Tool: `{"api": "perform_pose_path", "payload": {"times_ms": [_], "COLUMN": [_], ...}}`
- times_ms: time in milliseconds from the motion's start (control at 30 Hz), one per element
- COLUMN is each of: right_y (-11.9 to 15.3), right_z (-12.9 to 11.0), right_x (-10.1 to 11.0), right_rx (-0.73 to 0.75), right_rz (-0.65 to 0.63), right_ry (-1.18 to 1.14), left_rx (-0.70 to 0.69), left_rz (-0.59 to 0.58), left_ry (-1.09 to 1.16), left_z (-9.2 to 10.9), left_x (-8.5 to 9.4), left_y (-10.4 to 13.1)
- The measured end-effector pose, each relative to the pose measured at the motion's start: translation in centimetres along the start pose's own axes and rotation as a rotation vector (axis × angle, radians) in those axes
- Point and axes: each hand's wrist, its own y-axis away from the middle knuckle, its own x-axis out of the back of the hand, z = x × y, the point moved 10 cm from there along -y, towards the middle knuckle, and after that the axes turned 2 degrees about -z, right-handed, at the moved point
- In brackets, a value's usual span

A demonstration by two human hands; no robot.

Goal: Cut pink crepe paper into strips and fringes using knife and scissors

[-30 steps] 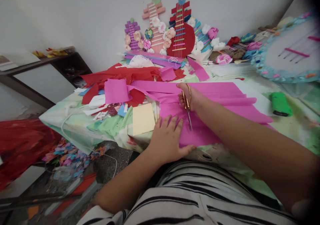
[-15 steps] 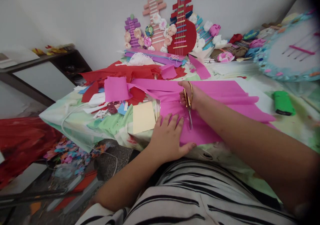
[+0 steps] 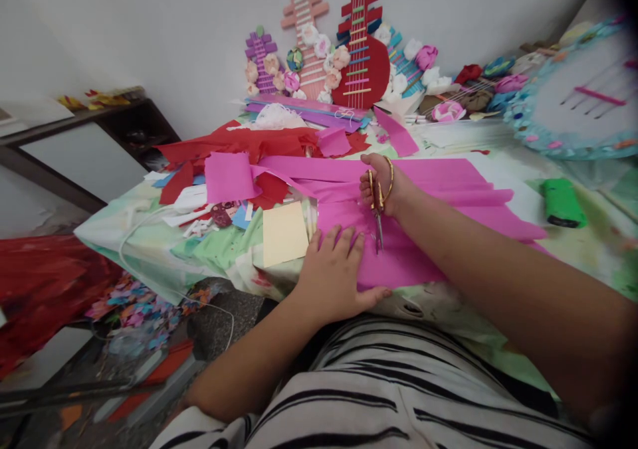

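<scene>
My left hand (image 3: 335, 275) lies flat with fingers spread on the lower left part of a large pink sheet (image 3: 448, 177) at the table's front edge. My right hand (image 3: 381, 186) holds small gold-handled scissors (image 3: 377, 210) above the same sheet. Their silver blades point down toward me, slightly parted, just right of my left fingertips. A pale yellow square (image 3: 285, 234) lies against the left side of my left hand. Beyond it, a pink strip runs left from the sheet to a smaller pink piece (image 3: 229, 178).
Red paper (image 3: 239, 145) and scraps lie at the left. Guitar-shaped crafts (image 3: 363, 67) with paper flowers lean on the wall. A green object (image 3: 563, 202) rests at the right, below a round blue-rimmed craft (image 3: 573, 97). A white cord (image 3: 124, 236) hangs off the table's left side.
My right hand has turned a little and shifted slightly right with the scissors, whose blades show more apart. My left hand has stayed on the pink sheet.
</scene>
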Motion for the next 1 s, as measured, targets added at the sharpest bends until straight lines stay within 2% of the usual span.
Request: {"api": "perform_pose_path", "payload": {"times_ms": [267,567,1000], "right_y": [-0.3,0.4,2.4], "right_z": [0.8,1.6,1.8], "right_x": [-0.8,-2.1,-1.9], "right_rx": [-0.037,-0.087,-0.044], "right_rz": [-0.096,-0.163,-0.047], "right_ry": [-0.124,-0.064,0.086], "left_rx": [0.002,0.002,-0.003], "left_rz": [-0.012,0.002,0.001], "left_ry": [-0.008,-0.020,-0.031], "left_z": [0.0,0.1,0.1], "left_x": [0.0,0.0,0.2], "left_y": [-0.1,-0.1,-0.1]}}
